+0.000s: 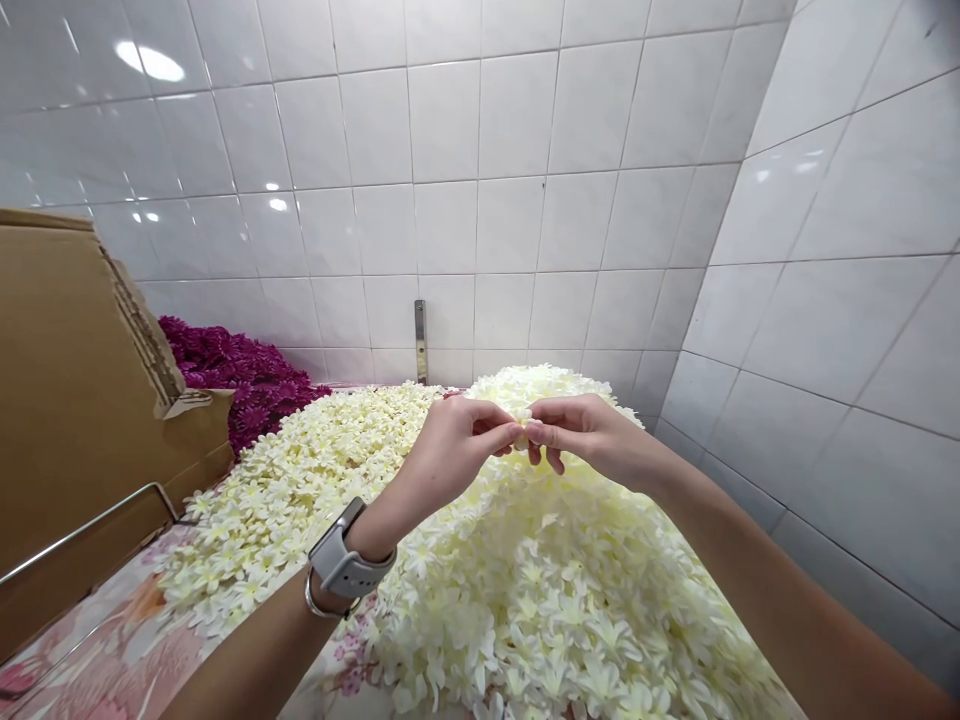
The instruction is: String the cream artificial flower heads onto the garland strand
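My left hand point(457, 440) and my right hand point(581, 430) meet fingertip to fingertip above a big heap of white flowers point(555, 590). Between their pinched thumbs and fingers is a small white flower point(523, 420), mostly covered by the fingertips. Both hands are closed on it. A watch with a pale strap point(351, 560) and a thin bracelet are on my left wrist. Left of the heap, a flatter spread of cream-white flowers point(300, 480) covers the surface.
Purple flowers point(240, 375) are piled at the back left, beside a torn cardboard box point(82, 400). A bent metal rod point(90, 530) runs in front of the box. Beneath lies a floral cloth point(142, 660). Tiled walls point(450, 120) stand behind and right, with a metal strip point(420, 340).
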